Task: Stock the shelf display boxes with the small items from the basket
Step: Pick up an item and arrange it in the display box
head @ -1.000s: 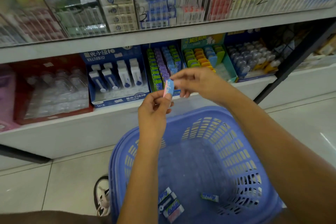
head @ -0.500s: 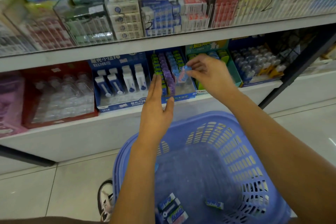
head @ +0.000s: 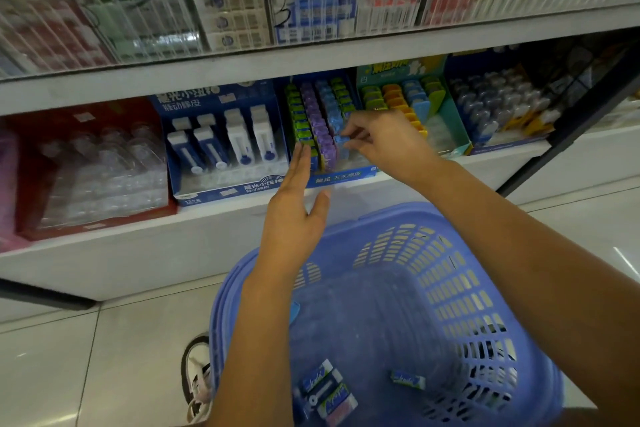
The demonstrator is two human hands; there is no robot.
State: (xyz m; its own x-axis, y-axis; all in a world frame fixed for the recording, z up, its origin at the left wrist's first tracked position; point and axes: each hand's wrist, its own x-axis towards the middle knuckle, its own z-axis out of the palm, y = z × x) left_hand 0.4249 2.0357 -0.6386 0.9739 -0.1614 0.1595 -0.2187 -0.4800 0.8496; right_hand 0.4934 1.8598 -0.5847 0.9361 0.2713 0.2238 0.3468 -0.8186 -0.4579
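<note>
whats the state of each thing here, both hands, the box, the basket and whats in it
right hand, pinching a small blue item
small blue item, held at the front of the display box's blue row, not yet let go
left hand, open, straight fingers against the box's green row
display box, on the lower shelf, with green, purple and blue rows
basket, below the shelf
loose items, a few lying on the basket's bottom
</note>
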